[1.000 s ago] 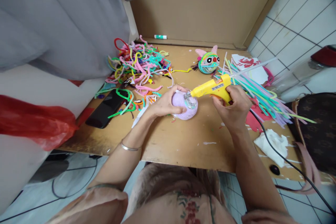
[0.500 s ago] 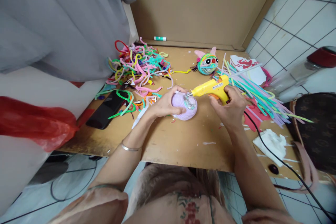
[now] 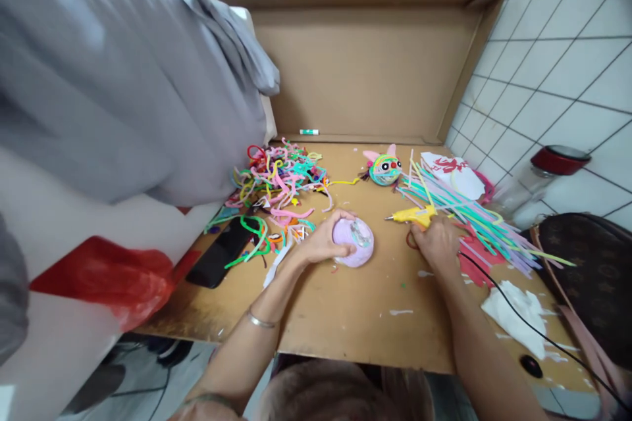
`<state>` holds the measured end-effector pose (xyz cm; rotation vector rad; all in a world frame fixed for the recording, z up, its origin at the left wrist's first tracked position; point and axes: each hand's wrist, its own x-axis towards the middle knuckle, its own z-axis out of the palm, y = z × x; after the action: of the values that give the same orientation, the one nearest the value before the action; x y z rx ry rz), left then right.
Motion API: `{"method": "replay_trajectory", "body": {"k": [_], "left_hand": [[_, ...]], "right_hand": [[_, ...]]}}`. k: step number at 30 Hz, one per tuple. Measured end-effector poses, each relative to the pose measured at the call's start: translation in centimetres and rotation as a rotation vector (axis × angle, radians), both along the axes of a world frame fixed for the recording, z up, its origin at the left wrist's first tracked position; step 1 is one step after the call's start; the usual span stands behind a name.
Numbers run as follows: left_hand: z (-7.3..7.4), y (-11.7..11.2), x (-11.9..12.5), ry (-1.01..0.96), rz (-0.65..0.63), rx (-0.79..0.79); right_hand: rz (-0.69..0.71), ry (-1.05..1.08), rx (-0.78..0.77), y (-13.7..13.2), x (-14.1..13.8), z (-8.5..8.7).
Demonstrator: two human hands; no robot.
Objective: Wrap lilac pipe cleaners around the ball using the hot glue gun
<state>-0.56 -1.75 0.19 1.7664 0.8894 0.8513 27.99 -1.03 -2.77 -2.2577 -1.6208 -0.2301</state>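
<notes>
My left hand (image 3: pixel 323 241) is curled round a lilac ball (image 3: pixel 353 241) that rests on the wooden table (image 3: pixel 345 309), with a shiny patch on its top. My right hand (image 3: pixel 437 241) grips the yellow glue gun (image 3: pixel 412 216), held low near the table to the right of the ball, its nozzle pointing left and clear of the ball. A black cord (image 3: pixel 533 325) runs from the gun off to the right.
A tangle of coloured pipe cleaners (image 3: pixel 279 181) lies at the back left, a black phone (image 3: pixel 220 260) beside it. A finished striped ball with eyes (image 3: pixel 384 169) and a sheaf of straight pipe cleaners (image 3: pixel 469 214) lie right. White tissue (image 3: pixel 516 309), a jar (image 3: pixel 543 177), a bag (image 3: pixel 592 270).
My right hand has drawn the glue gun away from the ball, to the right and down toward the table. The camera has tilted up, showing more of the cardboard backing.
</notes>
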Motion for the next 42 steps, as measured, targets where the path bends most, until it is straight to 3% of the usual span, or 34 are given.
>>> {"method": "replay_trajectory", "body": {"k": [6,12,17,20,25,28,30,34,37,42], "left_hand": [[-0.3,0.2,0.2,0.023,0.018,0.035],[-0.5,0.4,0.1,0.006,0.055,0.046],[-0.2,0.4,0.3,0.032,0.034,0.082],[0.0,0.2,0.4,0.035,0.052,0.105],[0.3,-0.2,0.5,0.067,0.069,0.125],[0.4,-0.3,0.5,0.079,0.075,0.15],[0.4,-0.2,0.5,0.098,0.085,0.121],[0.3,-0.1,0.4,0.064,0.072,0.112],[0.3,-0.1,0.4,0.026,0.048,0.114],[0.6,-0.3,0.3,0.032,0.046,0.094]], "right_hand": [[0.027,-0.129,0.154,0.1,0.3,-1.3],[0.086,-0.076,0.38,0.0,-0.8,0.1],[0.438,0.299,0.583,-0.5,-3.6,1.4],[0.596,0.419,0.628,-2.0,-6.0,3.0],[0.949,0.346,0.515,-4.7,-9.5,7.6],[1.086,0.297,0.41,-4.9,-10.2,9.2],[1.094,0.392,0.401,-4.5,-10.1,9.2],[0.973,0.65,0.398,-4.0,-8.9,7.8],[0.908,0.732,0.414,-4.0,-8.3,6.7],[0.92,0.825,0.386,-4.3,-8.6,5.8]]}}
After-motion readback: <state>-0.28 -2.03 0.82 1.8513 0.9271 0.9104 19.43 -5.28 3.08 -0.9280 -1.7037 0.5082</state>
